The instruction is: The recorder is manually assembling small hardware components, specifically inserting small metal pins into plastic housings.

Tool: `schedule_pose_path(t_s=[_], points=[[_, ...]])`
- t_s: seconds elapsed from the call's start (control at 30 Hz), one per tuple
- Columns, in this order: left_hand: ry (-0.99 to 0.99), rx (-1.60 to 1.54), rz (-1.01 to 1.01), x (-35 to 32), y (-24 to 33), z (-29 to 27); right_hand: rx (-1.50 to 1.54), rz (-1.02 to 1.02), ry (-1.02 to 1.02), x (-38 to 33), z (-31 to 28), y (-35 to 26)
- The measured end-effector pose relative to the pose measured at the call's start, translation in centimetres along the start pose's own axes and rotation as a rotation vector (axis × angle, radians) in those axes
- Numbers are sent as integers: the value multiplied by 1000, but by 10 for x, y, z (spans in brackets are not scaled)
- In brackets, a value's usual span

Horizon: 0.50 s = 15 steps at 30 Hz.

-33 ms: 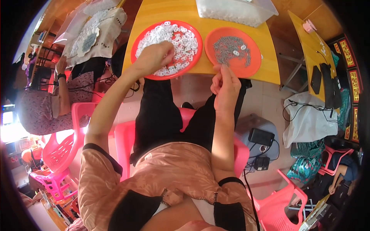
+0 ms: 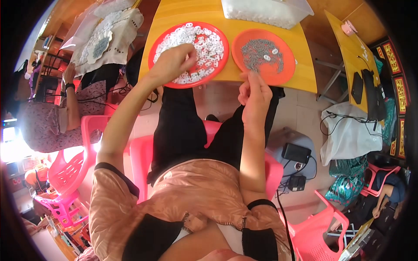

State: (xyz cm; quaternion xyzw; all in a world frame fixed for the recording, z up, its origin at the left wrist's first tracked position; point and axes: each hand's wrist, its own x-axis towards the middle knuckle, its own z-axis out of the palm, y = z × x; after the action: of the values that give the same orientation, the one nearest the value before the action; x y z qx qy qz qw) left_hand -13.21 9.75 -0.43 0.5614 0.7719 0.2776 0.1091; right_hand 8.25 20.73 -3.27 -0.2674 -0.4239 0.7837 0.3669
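Note:
My left hand (image 2: 174, 65) hangs over a red round plate (image 2: 226, 52) heaped with small white plastic pieces (image 2: 185, 38), each with holes. Its fingers are curled in, and whatever lies between them is hidden. To the right is an orange-red plate (image 2: 273, 79) holding a scatter of small grey screws (image 2: 252, 48), with a couple of white pieces (image 2: 266, 57) on top. At this plate's front edge, my right hand (image 2: 255, 96) has thumb and fingertips pinched together. Anything in that pinch is too small to make out.
A clear plastic box (image 2: 265, 18) of white pieces stands at the back of the yellow table (image 2: 305, 71). Pink chair arms (image 2: 141, 163) flank me. Black power adapters (image 2: 296, 153) lie on a grey case at my right. Another person's hand (image 2: 69, 73) rests by a cloth-covered table at far left.
Both hands keep nearly the same pose. The plates sit very slightly higher in the picture.

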Motion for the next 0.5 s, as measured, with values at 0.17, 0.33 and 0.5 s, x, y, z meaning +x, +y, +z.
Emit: schedule_pose_path(t_s=[0.17,0.33,0.5], points=[[-61,-692,-167,-26,31,-11,-299,-220,-122,-23,20,-1],[-121,-943,-158,-64,68,-3,-652,-463,-341,-49,31,-6],[-188,-1051,-333,-101,58,-5,-729,-433,-496,-57,37,2]])
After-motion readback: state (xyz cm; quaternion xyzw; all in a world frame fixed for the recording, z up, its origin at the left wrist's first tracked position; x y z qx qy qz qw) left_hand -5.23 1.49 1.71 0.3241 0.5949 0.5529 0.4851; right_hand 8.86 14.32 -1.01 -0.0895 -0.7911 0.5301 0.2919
